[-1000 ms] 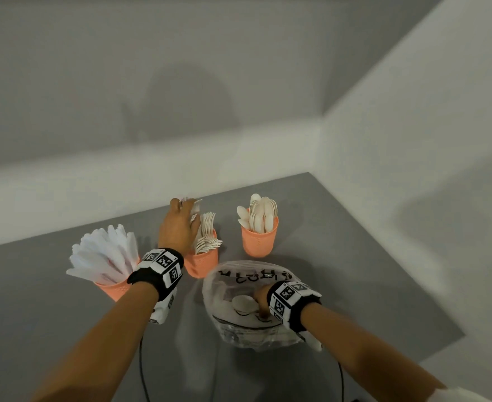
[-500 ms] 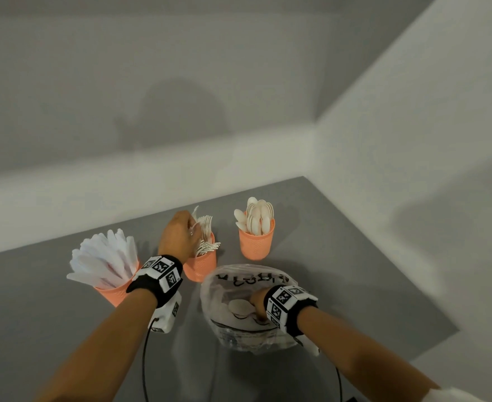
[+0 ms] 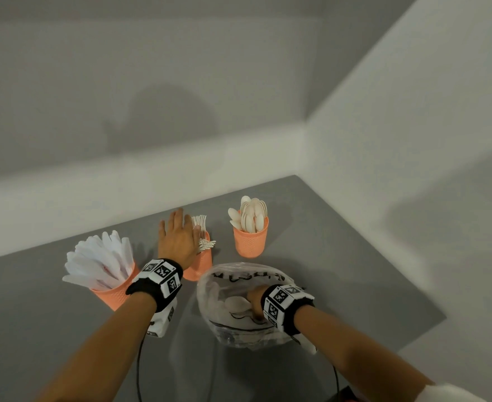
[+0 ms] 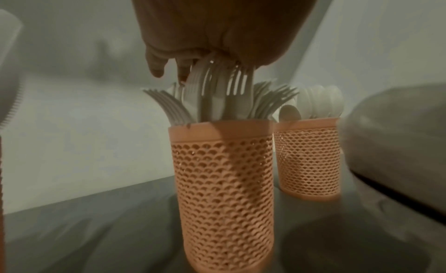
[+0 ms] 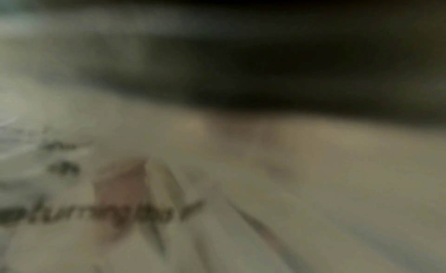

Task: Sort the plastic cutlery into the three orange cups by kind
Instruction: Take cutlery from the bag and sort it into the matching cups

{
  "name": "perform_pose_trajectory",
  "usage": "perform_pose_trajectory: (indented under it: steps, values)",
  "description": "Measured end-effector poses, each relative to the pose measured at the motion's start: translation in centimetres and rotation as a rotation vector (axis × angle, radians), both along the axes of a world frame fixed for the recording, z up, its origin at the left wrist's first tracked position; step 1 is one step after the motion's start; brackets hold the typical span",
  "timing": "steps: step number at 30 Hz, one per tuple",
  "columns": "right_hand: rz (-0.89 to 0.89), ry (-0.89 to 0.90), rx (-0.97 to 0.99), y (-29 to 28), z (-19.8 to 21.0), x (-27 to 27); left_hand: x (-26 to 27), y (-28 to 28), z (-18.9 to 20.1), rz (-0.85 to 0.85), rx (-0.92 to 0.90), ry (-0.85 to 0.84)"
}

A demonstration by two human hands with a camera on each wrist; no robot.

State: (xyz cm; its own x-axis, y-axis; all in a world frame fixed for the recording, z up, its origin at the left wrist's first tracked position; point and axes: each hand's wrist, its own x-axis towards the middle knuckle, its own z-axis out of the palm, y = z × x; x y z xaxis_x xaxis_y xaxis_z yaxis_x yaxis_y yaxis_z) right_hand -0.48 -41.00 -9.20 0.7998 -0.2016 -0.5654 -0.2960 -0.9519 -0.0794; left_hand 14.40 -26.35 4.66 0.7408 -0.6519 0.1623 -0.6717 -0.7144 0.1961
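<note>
A grey bench (image 3: 340, 256) sits in a corner of pale walls. Three orange mesh cups stand on it in a row. The left cup (image 3: 114, 294) holds white knives (image 3: 99, 256), the middle cup (image 3: 199, 265) forks (image 3: 201, 224), and the far right cup (image 3: 250, 242) spoons (image 3: 250, 213). My left hand (image 3: 178, 239) lies flat over the fork cup with straight fingers (image 4: 156, 67) resting on the fork tips, holding nothing. Near me a clear plastic bag (image 3: 224, 285) lies open with more cutlery inside; its black lettering is too blurred to read. My right hand (image 3: 256, 300) is inside the bag, and I cannot tell whether its fingers hold anything.
</note>
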Motion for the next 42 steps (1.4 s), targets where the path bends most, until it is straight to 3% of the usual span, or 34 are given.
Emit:
perform_pose_trajectory:
  steps: [5, 9, 13, 17, 20, 22, 27, 30, 32, 38, 42]
  values:
    - [-0.055, -0.019, 0.103, 2.1, 4.3, -1.3, -0.6, 0.7, -0.2, -0.154, -0.024, 0.033]
    - [-0.066, 0.018, 0.124, 3.2, 5.2, -1.8, -0.8, 0.4, -0.6, -0.115, 0.067, 0.042]
    - [-0.102, 0.069, 0.164, 3.4, 6.4, -1.9, -1.1, 0.1, -0.4, -0.066, 0.035, 0.088]
    - [-0.118, 0.052, 0.177, 3.1, 7.5, -2.3, -2.6, 1.3, 0.8, -0.186, -0.315, 0.018]
    - [-0.147, 0.054, 0.213, 3.3, 8.1, -3.0, -4.8, 2.6, 2.1, -0.210, -0.580, 0.092]
    - [-0.150, 0.053, 0.232, 3.3, 8.3, -3.2, -6.4, 3.5, 2.6, -0.228, -0.651, 0.200]
    - [-0.134, 0.030, 0.238, 3.8, 9.0, -3.2, -8.3, 4.7, -0.6, -0.219, -0.344, 0.379]
    - [-0.109, 0.026, 0.229, 4.2, 9.6, -3.6, -8.9, 5.3, -1.6, -0.168, -0.290, 0.593]
    - [-0.119, 0.038, 0.245, 4.4, 9.4, -3.8, -9.5, 5.7, -2.1, -0.141, -0.274, 0.648]
    - [-0.072, -0.023, 0.173, 6.5, 8.9, -3.8, -10.4, 6.0, -4.1, -0.021, -0.328, 0.686]
    - [-0.081, -0.064, 0.223, 7.9, 8.7, -3.4, -10.4, 6.4, -4.4, 0.057, -0.320, 0.553]
